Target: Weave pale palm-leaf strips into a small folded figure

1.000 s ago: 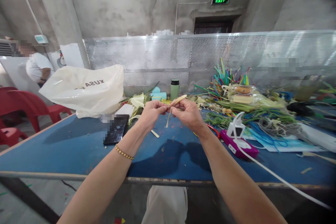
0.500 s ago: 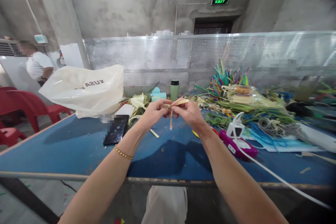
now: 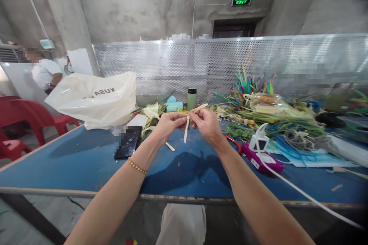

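Note:
Both my hands are raised over the blue table [image 3: 71,164] and pinch a pale leaf strip [image 3: 186,129] between them. My left hand [image 3: 168,123] grips it from the left with fingers closed. From the right, my right hand [image 3: 206,122] is closed on the same strip, one end of which sticks up past the fingers while the other hangs down toward the table. A gold bracelet [image 3: 137,167] is on my left wrist.
A phone [image 3: 128,142] lies left of my hands beside a white plastic bag [image 3: 93,97]. A green bottle [image 3: 191,98], leaf scraps and a heap of coloured strips [image 3: 267,116] lie behind and right. A purple device [image 3: 263,157] with a white cable sits right. A person stands far left by red chairs [image 3: 27,116].
The strip's hanging end has swung and lengthened slightly below my fingers as both hands work it; the hands stay in nearly the same place. The view shifted slightly.

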Demonstrator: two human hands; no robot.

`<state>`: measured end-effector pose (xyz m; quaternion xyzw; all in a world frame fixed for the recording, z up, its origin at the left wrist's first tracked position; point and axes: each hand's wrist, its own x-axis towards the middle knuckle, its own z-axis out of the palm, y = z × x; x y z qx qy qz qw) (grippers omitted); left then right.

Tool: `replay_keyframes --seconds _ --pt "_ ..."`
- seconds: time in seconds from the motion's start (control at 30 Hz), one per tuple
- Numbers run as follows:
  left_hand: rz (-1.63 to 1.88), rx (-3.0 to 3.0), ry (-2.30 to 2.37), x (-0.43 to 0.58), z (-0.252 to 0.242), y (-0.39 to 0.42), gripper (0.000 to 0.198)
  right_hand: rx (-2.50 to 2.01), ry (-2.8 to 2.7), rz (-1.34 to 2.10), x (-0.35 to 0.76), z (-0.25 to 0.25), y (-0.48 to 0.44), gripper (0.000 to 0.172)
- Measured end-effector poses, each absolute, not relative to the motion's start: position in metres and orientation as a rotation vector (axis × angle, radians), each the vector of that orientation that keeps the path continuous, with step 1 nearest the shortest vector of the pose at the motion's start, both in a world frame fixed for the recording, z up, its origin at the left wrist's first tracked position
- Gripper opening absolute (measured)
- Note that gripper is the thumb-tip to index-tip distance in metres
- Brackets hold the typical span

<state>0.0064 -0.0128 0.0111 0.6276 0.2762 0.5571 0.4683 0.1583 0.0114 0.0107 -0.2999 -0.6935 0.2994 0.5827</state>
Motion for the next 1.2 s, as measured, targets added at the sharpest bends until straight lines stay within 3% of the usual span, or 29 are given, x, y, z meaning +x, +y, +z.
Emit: replay_keyframes --seconds 0.43,0.7,1.2 --pt "1.331 1.4 0.622 0.009 0.003 -0.009 0.025 -0.748 -1.698 0.524 0.156 0.004 0.014 0.033" --pt "1.372 1.333 0.612 0.015 0.005 -0.012 0.019 -0.687 -1.779 -0.096 0.156 0.007 0.008 0.024" --pt "1.317 1.406 0.59 0.016 0.006 -0.016 0.02 -0.753 -1.722 -0.268 0.151 0.004 0.003 0.032"
